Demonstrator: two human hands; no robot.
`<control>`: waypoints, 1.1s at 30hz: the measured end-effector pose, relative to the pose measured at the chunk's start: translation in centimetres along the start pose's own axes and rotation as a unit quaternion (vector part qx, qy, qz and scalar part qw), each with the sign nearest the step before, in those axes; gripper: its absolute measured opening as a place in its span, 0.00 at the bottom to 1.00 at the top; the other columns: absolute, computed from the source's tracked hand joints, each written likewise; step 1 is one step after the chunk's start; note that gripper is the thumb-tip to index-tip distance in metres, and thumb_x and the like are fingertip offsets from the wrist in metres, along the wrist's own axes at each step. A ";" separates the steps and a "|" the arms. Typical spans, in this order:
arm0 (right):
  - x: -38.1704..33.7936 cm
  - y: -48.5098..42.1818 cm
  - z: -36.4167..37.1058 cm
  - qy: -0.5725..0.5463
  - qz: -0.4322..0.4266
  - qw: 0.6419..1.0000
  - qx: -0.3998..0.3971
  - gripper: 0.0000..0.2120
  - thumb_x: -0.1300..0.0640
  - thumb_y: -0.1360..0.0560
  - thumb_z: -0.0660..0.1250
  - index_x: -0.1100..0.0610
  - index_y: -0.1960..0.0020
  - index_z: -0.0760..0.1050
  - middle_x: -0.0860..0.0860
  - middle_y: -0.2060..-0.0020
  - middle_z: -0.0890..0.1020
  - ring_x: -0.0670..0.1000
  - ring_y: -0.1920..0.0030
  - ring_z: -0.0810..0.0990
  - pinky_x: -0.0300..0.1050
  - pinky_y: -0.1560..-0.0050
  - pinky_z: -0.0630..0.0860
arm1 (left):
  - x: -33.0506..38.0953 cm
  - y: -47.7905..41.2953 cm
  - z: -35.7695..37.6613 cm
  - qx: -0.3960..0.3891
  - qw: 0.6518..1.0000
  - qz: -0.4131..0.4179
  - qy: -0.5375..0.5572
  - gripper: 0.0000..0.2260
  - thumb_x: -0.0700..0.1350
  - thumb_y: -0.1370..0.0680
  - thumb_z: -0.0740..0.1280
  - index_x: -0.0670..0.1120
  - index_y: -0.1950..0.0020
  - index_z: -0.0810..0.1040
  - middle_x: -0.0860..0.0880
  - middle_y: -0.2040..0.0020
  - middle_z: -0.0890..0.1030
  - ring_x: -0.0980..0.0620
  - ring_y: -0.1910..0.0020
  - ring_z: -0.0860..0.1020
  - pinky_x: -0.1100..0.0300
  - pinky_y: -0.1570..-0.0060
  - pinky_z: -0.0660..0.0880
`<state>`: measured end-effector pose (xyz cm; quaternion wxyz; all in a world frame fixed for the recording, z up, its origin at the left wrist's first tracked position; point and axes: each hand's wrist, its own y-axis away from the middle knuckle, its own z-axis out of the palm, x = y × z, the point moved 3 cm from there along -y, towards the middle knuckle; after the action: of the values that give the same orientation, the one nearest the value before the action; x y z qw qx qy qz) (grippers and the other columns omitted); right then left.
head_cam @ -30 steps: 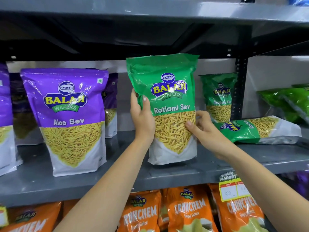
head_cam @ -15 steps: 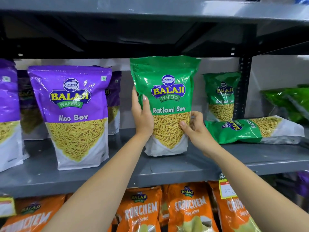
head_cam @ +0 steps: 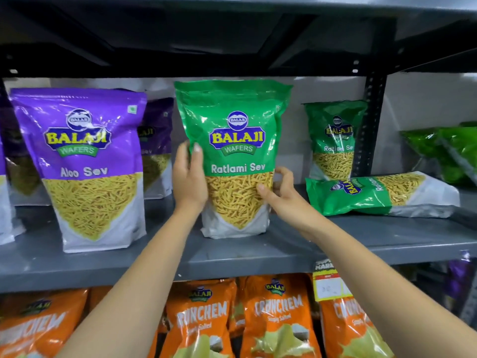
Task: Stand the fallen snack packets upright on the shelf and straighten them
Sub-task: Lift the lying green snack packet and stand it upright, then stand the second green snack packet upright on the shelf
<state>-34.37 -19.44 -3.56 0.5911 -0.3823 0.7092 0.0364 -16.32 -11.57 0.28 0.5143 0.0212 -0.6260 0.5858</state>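
A green Ratlami Sev packet (head_cam: pixel 236 140) stands upright on the grey shelf (head_cam: pixel 258 254), its white base resting on the shelf board. My left hand (head_cam: pixel 189 182) grips its left edge, thumb on the front. My right hand (head_cam: pixel 280 192) holds its lower right edge, fingers curled behind it. A second green Ratlami Sev packet (head_cam: pixel 382 193) lies flat on its side to the right. Behind that one, another green packet (head_cam: pixel 334 140) stands upright at the back.
A purple Aloo Sev packet (head_cam: pixel 85 164) stands upright to the left, more purple packets behind and beside it. A black shelf post (head_cam: pixel 369 120) rises at right; green bags (head_cam: pixel 449 151) lie beyond it. Orange Crunchem packets (head_cam: pixel 278 319) fill the lower shelf.
The green packet in my hands has moved back and down onto the shelf board and now stands on its base. My right fingers have loosened around its edge.
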 end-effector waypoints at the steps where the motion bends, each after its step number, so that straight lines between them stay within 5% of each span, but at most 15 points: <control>1: -0.5 0.0 -0.8 0.021 0.005 1.000 -0.010 0.33 0.43 0.23 0.61 0.48 0.26 0.46 0.50 0.30 0.71 0.49 0.32 0.71 0.45 0.35 0.68 | 0.4 0.1 -0.7 0.061 0.998 0.017 -0.023 0.18 0.48 0.22 0.59 0.38 0.38 0.75 0.46 0.45 0.81 0.54 0.49 0.76 0.56 0.44 0.73; 3: -1.6 -0.1 -3.7 0.088 -0.026 0.996 0.014 0.37 0.40 0.24 0.60 0.47 0.23 0.42 0.54 0.27 0.67 0.51 0.27 0.65 0.50 0.29 0.63 | 2.0 2.1 -2.1 0.211 0.970 0.103 -0.066 0.16 0.45 0.23 0.61 0.37 0.39 0.75 0.44 0.46 0.79 0.46 0.49 0.77 0.44 0.44 0.73; 5: -3.3 -0.5 -7.8 0.137 -0.079 0.984 0.077 0.31 0.43 0.23 0.61 0.50 0.24 0.54 0.55 0.30 0.69 0.51 0.31 0.70 0.50 0.30 0.66 | 4.4 5.5 -1.2 0.251 0.949 0.181 -0.062 0.12 0.43 0.24 0.62 0.40 0.42 0.75 0.50 0.51 0.76 0.40 0.53 0.76 0.40 0.53 0.73; 9: -5.0 -2.6 -17.7 0.302 -0.110 0.929 0.185 0.17 0.52 0.24 0.65 0.58 0.39 0.76 0.54 0.50 0.81 0.51 0.51 0.78 0.41 0.49 0.72 | 6.9 12.7 8.2 -0.046 0.986 0.138 -0.081 0.05 0.44 0.26 0.63 0.48 0.55 0.79 0.53 0.60 0.80 0.53 0.59 0.77 0.52 0.56 0.75; 12: -2.6 -5.7 -25.4 0.431 -0.024 0.883 0.182 0.17 0.51 0.27 0.61 0.62 0.47 0.80 0.62 0.51 0.83 0.60 0.50 0.81 0.49 0.51 0.75 | 5.6 16.7 16.2 -0.294 0.939 -0.015 -0.178 0.08 0.49 0.30 0.66 0.49 0.58 0.83 0.53 0.58 0.84 0.52 0.55 0.81 0.56 0.51 0.78; 15: 2.0 -8.1 -30.5 0.522 0.104 0.836 0.134 0.21 0.49 0.26 0.59 0.61 0.42 0.78 0.65 0.42 0.80 0.63 0.42 0.78 0.55 0.42 0.75 | 3.4 17.5 22.1 -0.388 0.884 -0.207 -0.157 0.04 0.49 0.28 0.67 0.50 0.59 0.81 0.48 0.60 0.81 0.46 0.56 0.79 0.58 0.55 0.73; 20: 8.7 -7.5 -31.7 0.517 0.242 0.820 0.034 0.40 0.33 0.23 0.45 0.62 0.28 0.66 0.63 0.27 0.67 0.63 0.29 0.68 0.53 0.29 0.64 | 0.8 16.6 25.4 -0.279 0.819 -0.498 0.060 0.19 0.48 0.23 0.63 0.39 0.35 0.73 0.43 0.53 0.79 0.45 0.52 0.76 0.59 0.63 0.73; 23: 10.4 -7.2 -30.9 0.519 0.249 0.818 -0.008 0.37 0.35 0.23 0.49 0.62 0.27 0.64 0.61 0.26 0.66 0.60 0.28 0.67 0.51 0.27 0.62 | 0.5 17.2 25.6 -0.230 0.786 -0.557 0.139 0.14 0.46 0.21 0.60 0.37 0.42 0.73 0.43 0.58 0.76 0.46 0.60 0.74 0.57 0.61 0.73; 26: 10.2 -7.4 -30.2 0.523 0.245 0.816 -0.024 0.31 0.41 0.20 0.53 0.62 0.27 0.65 0.61 0.26 0.65 0.60 0.28 0.67 0.49 0.28 0.62 | 0.6 18.5 26.4 -0.192 0.753 -0.598 0.199 0.18 0.49 0.18 0.56 0.34 0.42 0.72 0.38 0.46 0.75 0.41 0.47 0.77 0.51 0.54 0.76; 28: 10.1 -7.4 -29.9 0.522 0.248 0.815 -0.036 0.31 0.40 0.21 0.53 0.61 0.27 0.65 0.60 0.26 0.65 0.59 0.28 0.67 0.50 0.28 0.62 | 1.1 18.8 27.0 -0.168 0.755 -0.597 0.212 0.24 0.54 0.18 0.56 0.36 0.33 0.68 0.37 0.36 0.73 0.40 0.40 0.75 0.49 0.59 0.76; 30: 10.0 -7.3 -29.6 0.519 0.250 0.816 -0.039 0.30 0.41 0.20 0.54 0.61 0.28 0.66 0.59 0.26 0.67 0.59 0.28 0.67 0.50 0.29 0.63 | 0.9 19.0 27.4 -0.146 0.769 -0.587 0.207 0.26 0.58 0.19 0.56 0.40 0.29 0.68 0.41 0.36 0.72 0.43 0.46 0.73 0.52 0.66 0.75; 33: 9.7 -7.2 -29.2 0.510 0.252 0.822 -0.038 0.27 0.43 0.21 0.57 0.61 0.30 0.69 0.59 0.29 0.70 0.59 0.31 0.70 0.51 0.30 0.65 | 1.4 19.6 27.5 -0.127 0.829 -0.524 0.149 0.23 0.58 0.20 0.56 0.48 0.29 0.66 0.48 0.39 0.73 0.46 0.46 0.76 0.47 0.48 0.78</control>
<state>-53.89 -44.05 -0.34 0.1001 -0.1765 0.9791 0.0103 -46.32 -25.46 -6.80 0.8294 0.1928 -0.5053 0.1397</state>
